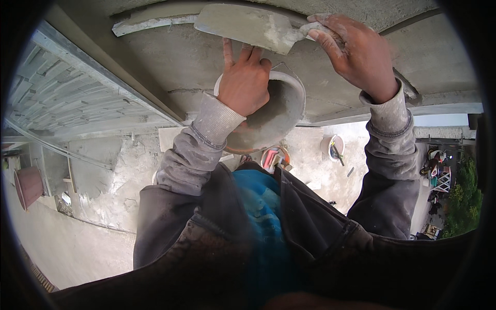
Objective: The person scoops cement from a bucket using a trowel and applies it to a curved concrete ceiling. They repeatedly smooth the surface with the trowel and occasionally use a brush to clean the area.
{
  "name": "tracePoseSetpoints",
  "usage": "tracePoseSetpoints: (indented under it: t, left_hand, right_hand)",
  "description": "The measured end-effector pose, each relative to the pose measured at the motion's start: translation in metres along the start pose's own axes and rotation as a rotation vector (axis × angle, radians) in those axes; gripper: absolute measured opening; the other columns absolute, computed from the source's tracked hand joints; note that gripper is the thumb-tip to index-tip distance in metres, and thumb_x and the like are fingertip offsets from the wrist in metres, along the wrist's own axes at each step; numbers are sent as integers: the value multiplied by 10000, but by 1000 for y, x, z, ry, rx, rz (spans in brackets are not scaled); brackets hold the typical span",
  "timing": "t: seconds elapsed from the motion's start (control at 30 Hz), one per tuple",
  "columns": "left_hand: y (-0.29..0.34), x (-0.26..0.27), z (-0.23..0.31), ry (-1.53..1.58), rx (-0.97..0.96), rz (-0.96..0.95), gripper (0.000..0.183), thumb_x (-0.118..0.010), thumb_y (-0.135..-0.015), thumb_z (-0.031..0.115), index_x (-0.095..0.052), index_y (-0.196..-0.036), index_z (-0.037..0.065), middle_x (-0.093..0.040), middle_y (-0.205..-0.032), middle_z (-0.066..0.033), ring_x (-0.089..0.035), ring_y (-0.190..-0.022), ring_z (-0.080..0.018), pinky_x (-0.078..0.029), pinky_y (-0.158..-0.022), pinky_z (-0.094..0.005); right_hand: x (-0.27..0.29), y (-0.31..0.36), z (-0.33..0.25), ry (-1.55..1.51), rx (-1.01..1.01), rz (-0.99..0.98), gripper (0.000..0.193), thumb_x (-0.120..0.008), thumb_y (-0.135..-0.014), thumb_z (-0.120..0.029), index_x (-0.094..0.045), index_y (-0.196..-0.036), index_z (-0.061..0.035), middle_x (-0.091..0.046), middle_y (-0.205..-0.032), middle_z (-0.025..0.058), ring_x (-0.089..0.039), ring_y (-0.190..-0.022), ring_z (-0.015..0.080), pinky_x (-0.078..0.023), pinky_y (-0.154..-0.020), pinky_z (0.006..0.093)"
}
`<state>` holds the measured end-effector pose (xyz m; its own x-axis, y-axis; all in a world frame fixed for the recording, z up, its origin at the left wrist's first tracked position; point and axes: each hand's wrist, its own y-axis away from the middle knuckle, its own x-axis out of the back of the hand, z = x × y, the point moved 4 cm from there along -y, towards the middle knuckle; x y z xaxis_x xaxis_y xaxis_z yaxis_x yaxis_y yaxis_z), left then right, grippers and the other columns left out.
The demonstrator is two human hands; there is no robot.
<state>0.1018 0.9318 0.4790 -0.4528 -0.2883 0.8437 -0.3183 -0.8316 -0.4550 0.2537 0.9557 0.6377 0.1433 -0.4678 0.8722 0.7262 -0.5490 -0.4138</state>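
My right hand [356, 54] is wrapped round the plaster-caked handle of a trowel [248, 26], its broad grey blade pointing left. Stretched fingers of my left hand [245, 80] reach up to the blade's lower edge, where their tips are partly hidden. Behind the blade runs a curved, pale-edged strip [155, 25] on the grey plastered surface [170, 62]. Below my left hand is a round bucket [294, 95] with a pale rim and wet grey residue inside. My left wrist overlaps the bucket's left side.
A slanting beam [113, 67] borders a stacked-stone panel [67, 88] at left. On the floor far below stand a container of coloured tools [275, 159] and a white bucket [332, 147] with a tool in it. A reddish tub [28, 187] is at far left, greenery [462, 201] at right.
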Motion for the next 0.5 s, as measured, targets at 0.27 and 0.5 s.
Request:
tracePoseSetpoints:
  t: [0.27,0.5]
  left_hand:
    - [-1,0,-2,16,-58,50,159,-632,-759,114,-684,-863,5,-366,-1506,-276,-237,-1481,-392,-85,-1124,-755]
    - [1,-2,-7,-13,-61,106,171,-646,-746,132,-696,-864,19,-396,-1486,-261,-218,-1487,-397,-31,-1126,-762]
  right_hand:
    - [-24,-78,-67,-22,-42,-49,210,-558,-943,-267,-714,-966,-128,-718,-932,99,-695,-806,336,-557,-684,421]
    - [-17,-69,-44,50,9,-109,270,-569,-953,-330,-709,-994,-103,-718,-900,117,-699,-808,339,-553,-669,430]
